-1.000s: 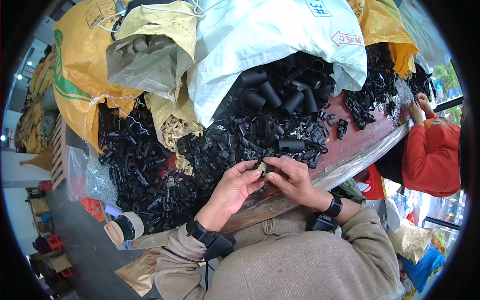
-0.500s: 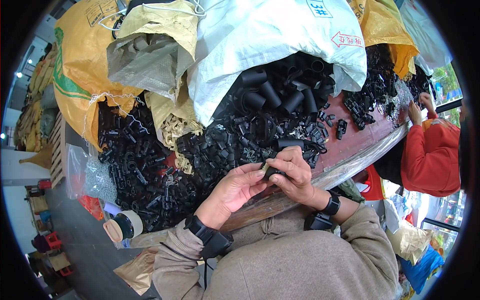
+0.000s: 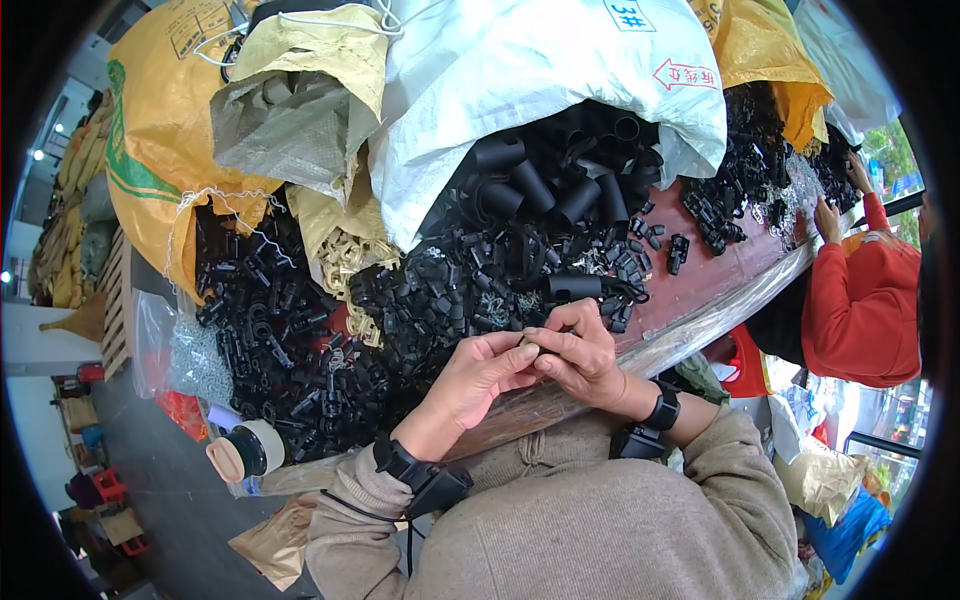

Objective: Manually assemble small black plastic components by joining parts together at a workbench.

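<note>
My left hand [image 3: 480, 370] and my right hand [image 3: 580, 357] meet at the table's near edge, fingertips pressed together. Between them they pinch a small dark part [image 3: 530, 343], mostly covered by the fingers, so its exact kind does not show. Just beyond the hands lies a heap of small black plastic parts [image 3: 430, 300]. A thick black tube [image 3: 576, 286] rests on the heap, close above my right hand. More black tubes [image 3: 533, 187] spill from the mouth of a large white woven sack [image 3: 540, 70].
Beige parts [image 3: 350, 262] spill from a yellow sack. Clear bags of small silvery pieces [image 3: 200, 358] and a cup with a beige lid [image 3: 245, 452] stand at the left. A co-worker in a red top [image 3: 865, 310] handles parts at the far right. The table's wrapped edge [image 3: 700, 320] runs before me.
Both hands have closed further over the small dark part, which shows less than before. The view has shifted slightly. The co-worker's hands have moved a little.
</note>
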Available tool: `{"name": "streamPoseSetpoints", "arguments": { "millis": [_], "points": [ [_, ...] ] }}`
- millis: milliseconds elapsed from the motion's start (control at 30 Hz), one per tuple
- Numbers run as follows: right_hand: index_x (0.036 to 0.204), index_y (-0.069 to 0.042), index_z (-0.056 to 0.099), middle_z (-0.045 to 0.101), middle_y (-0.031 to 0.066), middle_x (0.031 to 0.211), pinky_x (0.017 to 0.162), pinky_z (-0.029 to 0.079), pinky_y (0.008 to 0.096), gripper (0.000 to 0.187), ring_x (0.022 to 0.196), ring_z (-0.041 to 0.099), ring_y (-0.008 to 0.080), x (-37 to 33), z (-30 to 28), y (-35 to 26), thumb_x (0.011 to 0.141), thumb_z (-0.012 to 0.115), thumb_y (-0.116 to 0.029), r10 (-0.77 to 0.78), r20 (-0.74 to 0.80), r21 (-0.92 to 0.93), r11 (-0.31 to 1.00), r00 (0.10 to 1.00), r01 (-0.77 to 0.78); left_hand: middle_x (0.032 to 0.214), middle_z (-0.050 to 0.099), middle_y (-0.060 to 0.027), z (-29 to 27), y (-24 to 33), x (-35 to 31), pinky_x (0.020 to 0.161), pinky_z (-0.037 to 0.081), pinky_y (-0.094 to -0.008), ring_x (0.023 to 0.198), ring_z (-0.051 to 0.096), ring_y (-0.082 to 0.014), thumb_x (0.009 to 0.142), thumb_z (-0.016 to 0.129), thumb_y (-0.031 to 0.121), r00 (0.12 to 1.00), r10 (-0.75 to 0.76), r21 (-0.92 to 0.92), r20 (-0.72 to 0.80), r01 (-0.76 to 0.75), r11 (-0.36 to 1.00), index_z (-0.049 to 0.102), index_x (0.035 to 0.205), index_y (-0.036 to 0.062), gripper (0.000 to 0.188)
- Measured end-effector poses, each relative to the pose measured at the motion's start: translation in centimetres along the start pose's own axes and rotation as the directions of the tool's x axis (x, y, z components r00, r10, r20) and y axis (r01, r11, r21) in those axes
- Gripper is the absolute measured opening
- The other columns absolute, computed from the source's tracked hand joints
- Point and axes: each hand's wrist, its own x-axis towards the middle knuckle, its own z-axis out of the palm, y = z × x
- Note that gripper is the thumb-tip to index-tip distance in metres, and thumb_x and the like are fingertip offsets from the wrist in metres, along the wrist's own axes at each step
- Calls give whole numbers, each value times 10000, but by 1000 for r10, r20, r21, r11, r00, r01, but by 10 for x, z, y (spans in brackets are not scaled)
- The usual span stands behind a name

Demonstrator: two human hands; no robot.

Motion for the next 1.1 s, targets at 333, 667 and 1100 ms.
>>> {"name": "streamPoseSetpoints", "arguments": {
  "millis": [333,667,1100],
  "points": [
    [1015,-14,545,492,104,814,598,409,288,352,698,477,211,-4,-7,-2,688,640,-107,40,34,63,997,999,-42,810,578,-52,-5,-1,-3,575,472,-207,648,552,-83,832,517,183,988,155,463,15,-144,875,510,1049,-23,299],
    [966,-33,535,491,109,911,739,355,338,353,848,462,266,13,-50,37,641,642,-117,152,106,-468,880,983,-86,806,573,-41,-12,2,-3,591,465,-198,663,545,-72,815,541,124,989,147,316,-20,-133,939,491,1052,-23,283],
    [835,-14,534,518,98,825,765,340,346,358,828,489,263,18,-63,28,587,661,-239,113,286,-116,990,952,-82,758,547,-10,-20,10,-8,529,427,-173,613,514,-64,792,572,104,991,83,25,-106,-81,996,518,1002,11,236]
  ]
}}
